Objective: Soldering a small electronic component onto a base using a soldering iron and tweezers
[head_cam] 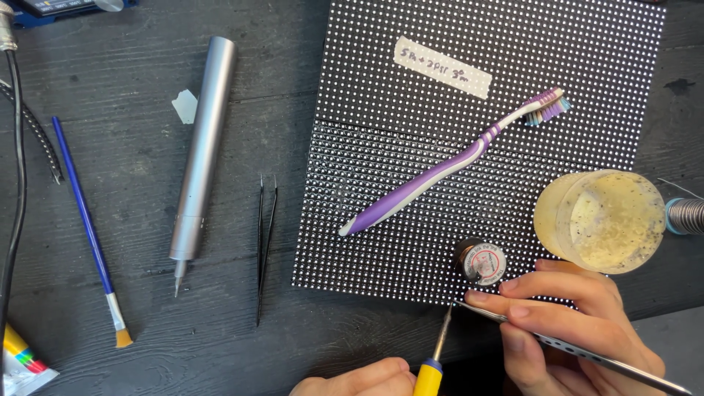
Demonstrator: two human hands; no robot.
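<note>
The right hand (579,323) lay nearest the camera at the lower right, its fingers pinched together on a pair of silver tweezers (587,352) whose tips reached the bottom edge of the LED matrix panel (411,242). Just beside it, at the bottom edge of the view, the left hand (359,380) was closed around the yellow-and-blue handle of a soldering iron (434,359) — its thin tip pointed up at the same spot on the panel's lower edge, almost meeting the tweezer tips.

The panel, black with rows of white dots, covered the upper right of the dark wooden table (132,73). A purple and white toothbrush (447,165) lay diagonally across it, bristles toward the upper right, and a strip of pale tape (442,67) was stuck near the panel's top. A small spool of solder (482,262) stood on the panel's lower part, just above the right hand's fingers. A round jar of yellowish flux paste (603,220) sat at the panel's right edge, touching a second solder spool (686,215) — only partly in view.

To the left, well apart from the hands, lay black tweezers (265,246), a silver electric screwdriver (202,158) with its bit pointing down, and a blue-handled paintbrush (88,231).
</note>
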